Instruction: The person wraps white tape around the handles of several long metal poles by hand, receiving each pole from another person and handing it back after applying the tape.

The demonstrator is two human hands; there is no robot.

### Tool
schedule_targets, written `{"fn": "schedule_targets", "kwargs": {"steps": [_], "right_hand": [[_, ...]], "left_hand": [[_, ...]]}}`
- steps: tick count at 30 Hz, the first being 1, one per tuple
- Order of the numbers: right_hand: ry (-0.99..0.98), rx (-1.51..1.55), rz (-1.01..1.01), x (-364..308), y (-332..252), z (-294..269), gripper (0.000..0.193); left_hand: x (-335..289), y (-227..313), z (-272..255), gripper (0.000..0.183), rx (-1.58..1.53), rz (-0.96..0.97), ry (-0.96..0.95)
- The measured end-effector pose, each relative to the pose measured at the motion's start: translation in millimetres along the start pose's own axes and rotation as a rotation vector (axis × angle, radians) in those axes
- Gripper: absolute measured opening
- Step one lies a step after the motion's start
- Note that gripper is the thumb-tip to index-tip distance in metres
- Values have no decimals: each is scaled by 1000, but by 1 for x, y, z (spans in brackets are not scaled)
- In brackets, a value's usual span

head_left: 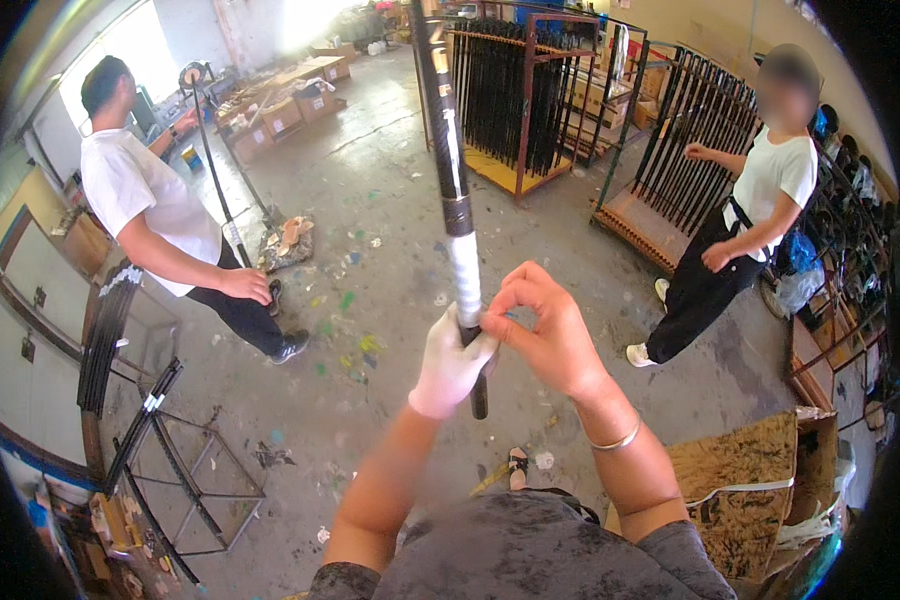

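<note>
In front of me a long black stick shaft rises toward the top edge of the picture, slightly tilted. White tape covers a stretch of it just above my grip. My left hand, in a thin white glove, is wrapped round the shaft below the tape, and the dark lower end pokes out beneath it. Bare, my right hand pinches thumb and forefinger together right beside the tape's lower part. Whatever sits between those fingertips is too small to make out.
People in white shirts stand at left and right; the left one is by an upright pole. Racks of black shafts stand far right. A metal frame is at lower left, an opened cardboard box at lower right.
</note>
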State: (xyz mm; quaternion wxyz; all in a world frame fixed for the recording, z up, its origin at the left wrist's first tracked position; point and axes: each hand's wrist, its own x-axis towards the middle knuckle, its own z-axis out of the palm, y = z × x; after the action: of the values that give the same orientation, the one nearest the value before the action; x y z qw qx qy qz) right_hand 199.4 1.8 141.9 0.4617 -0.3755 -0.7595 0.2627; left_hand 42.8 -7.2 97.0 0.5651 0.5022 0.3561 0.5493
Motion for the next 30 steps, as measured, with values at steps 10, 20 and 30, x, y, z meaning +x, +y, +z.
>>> {"fn": "schedule_targets", "kwargs": {"steps": [10, 20, 30], "right_hand": [[899, -980, 606, -213, 140, -389, 18], [899, -940, 530, -342, 112, -437, 27], [879, -976, 472, -355, 85, -473, 24]], "left_hand": [[-7, 0, -33, 12, -306, -268, -370], [14, -15, 3, 17, -496, -138, -343], [17, -19, -3, 23, -502, -86, -217]]}}
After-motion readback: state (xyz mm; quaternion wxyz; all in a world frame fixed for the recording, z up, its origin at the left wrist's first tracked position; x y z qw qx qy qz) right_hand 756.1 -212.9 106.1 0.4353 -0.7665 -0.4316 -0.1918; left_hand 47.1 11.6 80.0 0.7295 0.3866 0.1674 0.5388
